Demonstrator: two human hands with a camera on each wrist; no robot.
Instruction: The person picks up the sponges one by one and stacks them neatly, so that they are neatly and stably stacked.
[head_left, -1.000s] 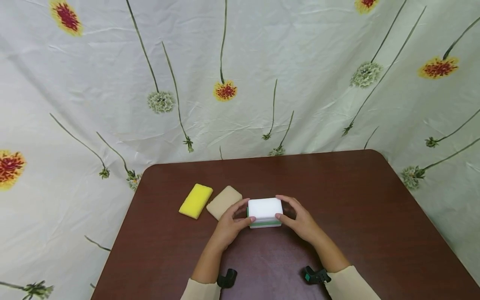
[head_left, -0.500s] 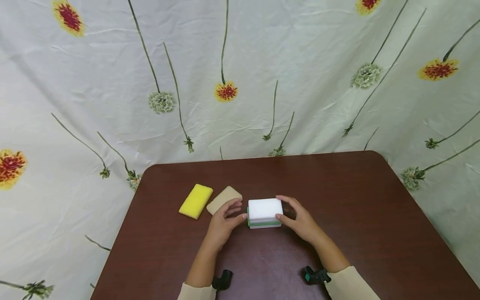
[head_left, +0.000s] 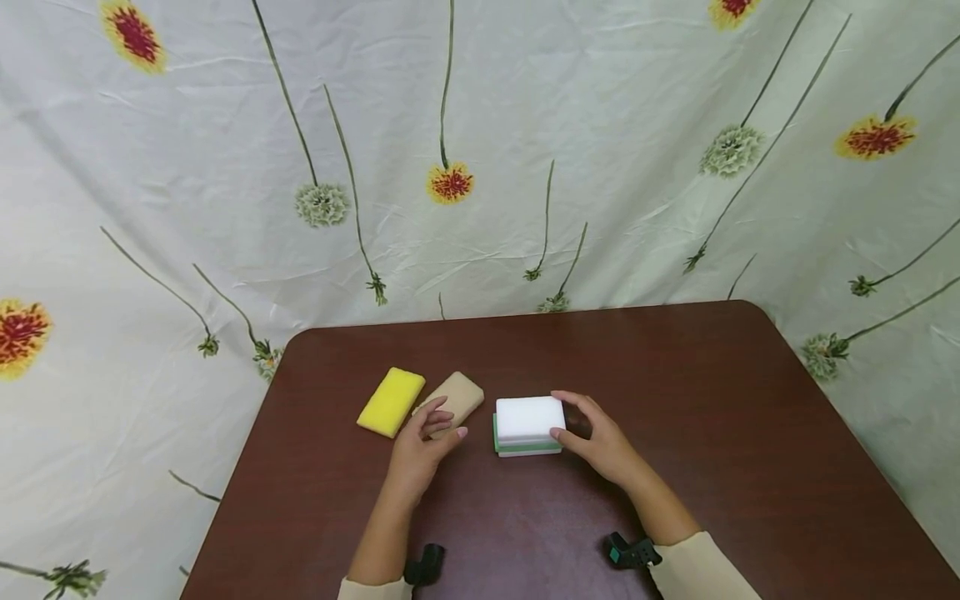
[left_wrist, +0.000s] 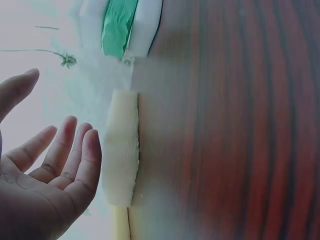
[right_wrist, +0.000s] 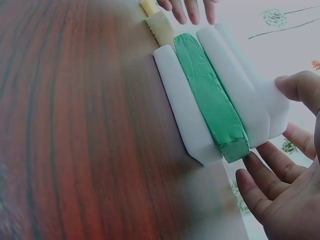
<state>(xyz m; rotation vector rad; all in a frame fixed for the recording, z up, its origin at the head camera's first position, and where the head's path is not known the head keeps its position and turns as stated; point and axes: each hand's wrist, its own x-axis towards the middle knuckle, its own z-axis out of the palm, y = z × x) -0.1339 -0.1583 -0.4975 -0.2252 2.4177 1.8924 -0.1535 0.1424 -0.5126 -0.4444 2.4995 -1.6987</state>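
Observation:
In the head view a stack of blocks stands at mid-table: a white sponge (head_left: 530,417) on top, further white ones and a green block (right_wrist: 210,90) between them. At the right end of the stack my right hand (head_left: 603,442) holds the top white sponge, thumb on its near edge and index finger on its far edge. My left hand (head_left: 416,454) hovers over the beige sponge (head_left: 462,397), fingers loosely bent and holding nothing; in the left wrist view a gap separates the fingertips from the beige sponge. Left of that lies a yellow sponge (head_left: 392,402).
All of this sits on a dark red-brown wooden table (head_left: 675,367) with rounded far corners. Behind it hangs a white cloth (head_left: 622,100) printed with flowers. Each wrist wears a black camera mount (head_left: 632,551).
My left hand has let go of the stack's left end and moved left, to above the beige sponge. The right hand and the stack have stayed where they were.

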